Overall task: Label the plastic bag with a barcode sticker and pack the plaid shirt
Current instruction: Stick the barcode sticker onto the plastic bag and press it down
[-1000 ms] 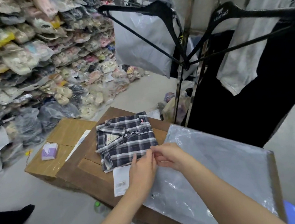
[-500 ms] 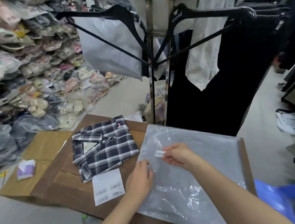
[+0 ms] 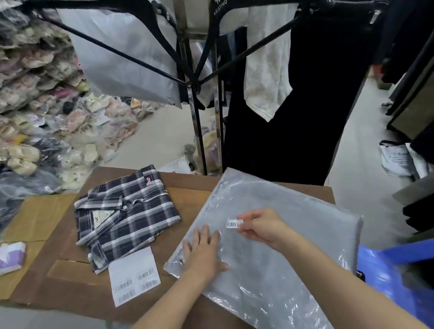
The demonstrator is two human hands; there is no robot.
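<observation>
1. I am pinching the barcode sticker [image 3: 233,223] by its right end between the thumb and fingertips of my right hand [image 3: 266,228], holding it just above the plastic bag [image 3: 287,237], near the bag's left edge; whether it is touching the film yet, I cannot tell
2. I am pressing my left hand [image 3: 203,250] flat on the bag's near-left corner, fingers spread and closed on nothing, pinning the film down
3. The bag is lying flat across the right side of the cardboard box [image 3: 192,192] that is serving as my worktop, and it looks empty
4. The plaid shirt [image 3: 126,216] is sitting folded on the box to the left of the bag, apart from it, not yet packed
5. The sticker sheet [image 3: 133,275] is lying just in front of the shirt with several barcodes left on it
6. As I am judging it, labelling is nearly done: the sticker needs pressing and smoothing down, then the shirt has to slide into the bag
</observation>
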